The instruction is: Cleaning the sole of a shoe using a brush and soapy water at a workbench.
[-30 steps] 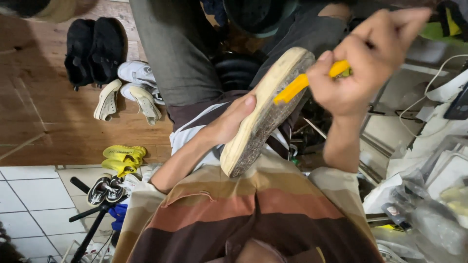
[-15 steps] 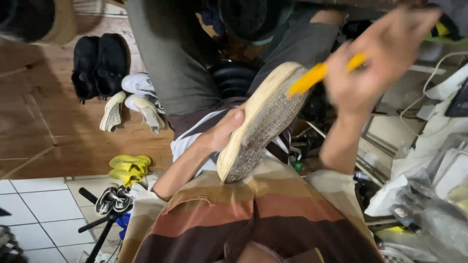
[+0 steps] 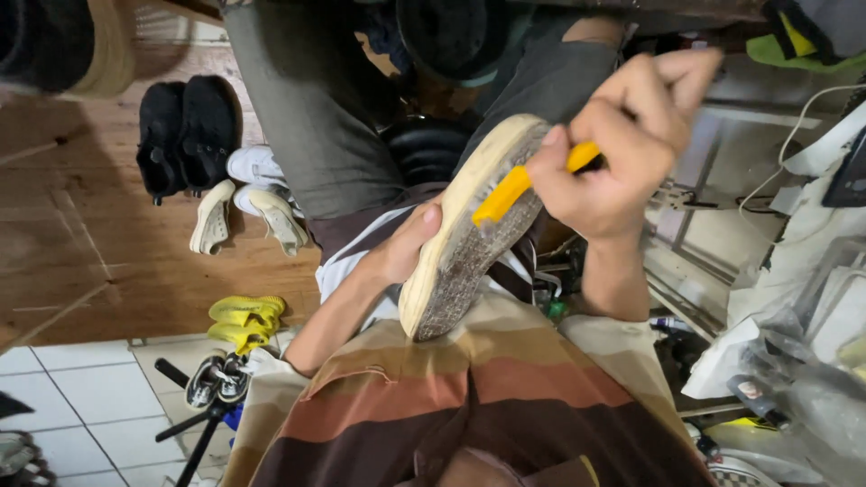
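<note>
My left hand (image 3: 408,239) grips the side of a shoe (image 3: 469,225) turned sole up, its pale edge and dirty grey sole facing me. The shoe's heel end rests against my striped shirt (image 3: 469,397). My right hand (image 3: 622,144) is closed on a yellow brush (image 3: 519,185), whose front end lies on the sole near the toe half. The brush's bristles are hidden against the sole.
Pairs of shoes lie on the wooden floor at left: black ones (image 3: 185,131), white ones (image 3: 253,194) and yellow ones (image 3: 245,320). A black tripod (image 3: 194,410) stands on white tiles. Plastic bags and clutter (image 3: 794,352) fill the right side.
The brush went up past the toe end half a second ago and has come back down onto the sole. My left hand and the shoe barely moved.
</note>
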